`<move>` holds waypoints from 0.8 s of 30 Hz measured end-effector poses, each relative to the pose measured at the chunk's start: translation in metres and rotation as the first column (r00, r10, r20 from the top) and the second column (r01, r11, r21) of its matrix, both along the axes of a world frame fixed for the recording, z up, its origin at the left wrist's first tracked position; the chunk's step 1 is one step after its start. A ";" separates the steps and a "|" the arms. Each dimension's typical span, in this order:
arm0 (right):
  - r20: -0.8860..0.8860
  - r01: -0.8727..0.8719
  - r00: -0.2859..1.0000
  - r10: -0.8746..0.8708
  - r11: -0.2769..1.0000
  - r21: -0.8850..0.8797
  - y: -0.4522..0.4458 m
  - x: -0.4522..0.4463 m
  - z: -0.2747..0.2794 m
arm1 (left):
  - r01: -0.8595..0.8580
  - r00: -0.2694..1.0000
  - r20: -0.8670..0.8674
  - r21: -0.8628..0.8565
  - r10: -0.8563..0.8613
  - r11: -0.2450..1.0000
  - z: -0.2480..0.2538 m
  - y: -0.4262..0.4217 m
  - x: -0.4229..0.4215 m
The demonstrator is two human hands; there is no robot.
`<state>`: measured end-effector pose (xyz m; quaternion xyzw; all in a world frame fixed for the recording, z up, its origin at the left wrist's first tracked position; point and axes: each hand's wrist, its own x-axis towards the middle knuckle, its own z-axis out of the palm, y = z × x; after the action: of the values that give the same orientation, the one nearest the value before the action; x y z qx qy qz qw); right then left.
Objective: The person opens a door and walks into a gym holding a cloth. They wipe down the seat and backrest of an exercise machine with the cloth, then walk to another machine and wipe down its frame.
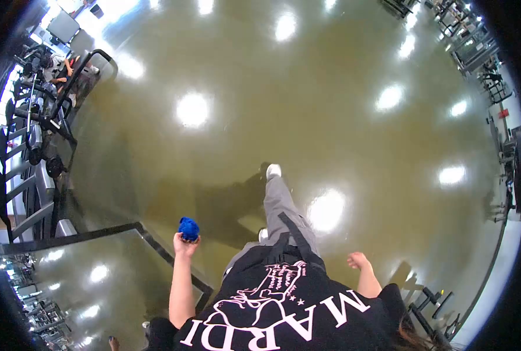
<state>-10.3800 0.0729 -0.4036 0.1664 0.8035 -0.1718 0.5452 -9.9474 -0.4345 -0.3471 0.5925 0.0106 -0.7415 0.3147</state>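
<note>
Left hand [187,248] of the walker, raised ahead and to the left of the body: the fingers curl partway around the underside of a crumpled blue bundle [188,228] and grip it, its upper part exposed above them. The bundle is clear of the glossy olive floor [260,105], near the dark-framed mirror [114,275]; its material cannot be told from here. Right hand [358,260], held apart on the other side: the fingers bend toward the palm, but how tightly they close, and whether they enclose anything, cannot be told.

The walker wears a black T-shirt [307,292] with pale lettering reading MARDI, and grey trousers [281,199] crossed by black straps [295,234]. One white shoe [274,171] is placed well forward; the other, largely hidden, lies nearer the body. Ceiling lights reflect in the floor as bright patches.

Periphery: exercise machines [38,169] stand along the left side, with another person [60,73] among them; a black exercise stand [429,310] occupies the lower right, beyond the right hand.
</note>
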 end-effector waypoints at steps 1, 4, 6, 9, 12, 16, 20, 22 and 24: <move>0.009 0.011 1.000 -0.011 1.000 0.001 -0.015 -0.019 0.000 | -0.014 1.000 -0.009 0.000 0.014 1.000 -0.004 -0.018 -0.005; -0.086 0.088 0.992 -0.090 0.996 -0.030 -0.065 -0.074 -0.018 | 0.015 0.999 -0.028 -0.059 -0.016 0.998 -0.013 -0.052 -0.007; -0.135 -0.286 0.948 0.287 0.958 0.027 -0.120 -0.141 -0.037 | -0.166 0.979 0.123 0.019 0.163 0.986 -0.006 -0.063 -0.014; -0.658 -0.720 0.520 0.544 0.694 0.004 -0.247 -0.226 -0.039 | -0.253 0.940 0.277 0.180 0.198 0.951 -0.007 -0.073 -0.011; -0.783 -0.606 0.593 0.189 0.745 -0.280 -0.432 -0.262 0.061 | -0.285 0.939 0.266 0.251 0.217 0.925 -0.010 -0.083 -0.021; -0.742 -0.728 0.614 0.269 0.556 -0.401 -0.605 -0.263 0.121 | -0.410 0.911 0.210 0.366 0.355 0.835 -0.078 -0.098 -0.001; -0.669 -0.742 0.650 0.360 0.490 -0.457 -0.708 -0.268 0.120 | -0.428 0.898 0.148 0.520 0.415 0.739 -0.077 -0.172 -0.032; -0.646 -0.741 0.656 0.391 0.496 -0.452 -0.737 -0.276 0.107 | -0.470 0.877 0.171 0.503 0.449 0.726 -0.068 -0.212 -0.040; -0.590 -0.696 0.687 0.425 0.618 -0.365 -0.747 -0.294 0.086 | -0.507 0.856 0.195 0.497 0.478 0.704 -0.060 -0.243 -0.054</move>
<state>-10.6736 -0.6742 -0.3172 -0.3144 0.8269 -0.2491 0.3941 -10.0010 -0.6774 -0.4072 0.6500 0.3650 -0.5820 0.3247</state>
